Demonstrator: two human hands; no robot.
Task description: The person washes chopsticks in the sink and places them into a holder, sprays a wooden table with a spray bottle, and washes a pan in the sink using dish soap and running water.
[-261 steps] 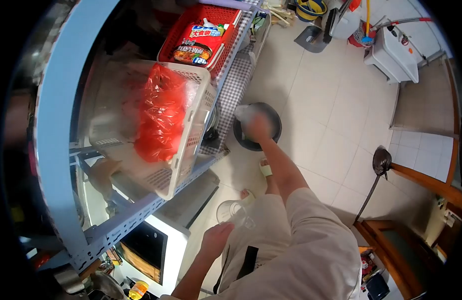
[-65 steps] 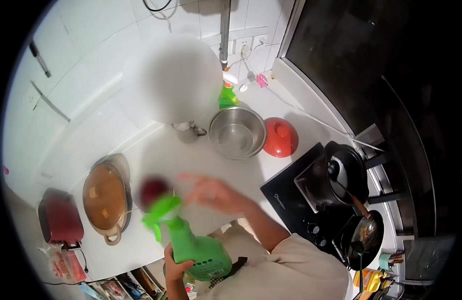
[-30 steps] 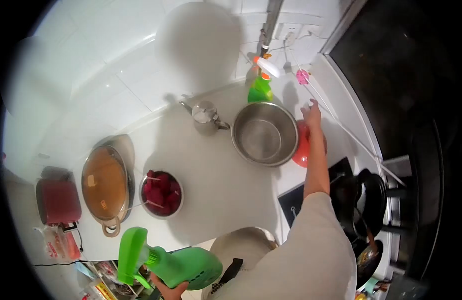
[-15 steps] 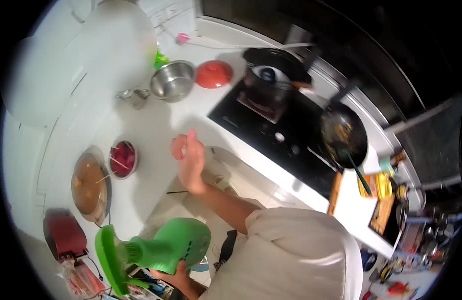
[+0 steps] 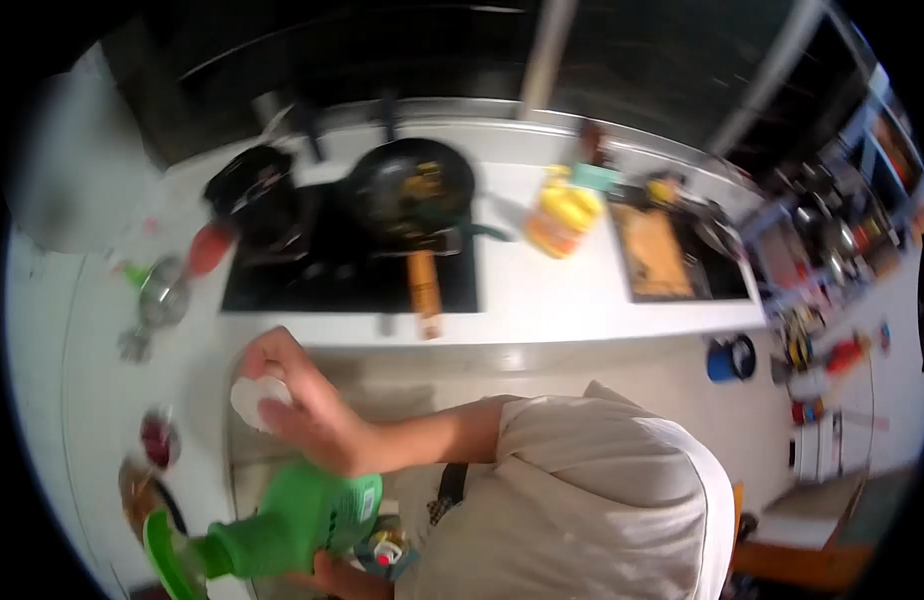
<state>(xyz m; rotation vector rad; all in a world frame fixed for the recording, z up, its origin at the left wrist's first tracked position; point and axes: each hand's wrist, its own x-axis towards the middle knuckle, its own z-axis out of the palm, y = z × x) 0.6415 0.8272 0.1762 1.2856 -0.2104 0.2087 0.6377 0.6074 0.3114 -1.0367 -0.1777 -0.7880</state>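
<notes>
Because the left hand (image 5: 328,573) grasps the green bottle (image 5: 294,522) by its body, likely for support, the right hand (image 5: 317,422) can separately hold a pale object (image 5: 249,403).

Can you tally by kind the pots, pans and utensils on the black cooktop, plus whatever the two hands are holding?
Pots: 1, dark pot
Pans: 1, black pan
Utensils: 1, green-handled utensil, in the pan
Spray bottles: 1, green spray bottle, left hand
Pale things, too blurred to name: 1, pale object, right hand
Total: 5
</notes>
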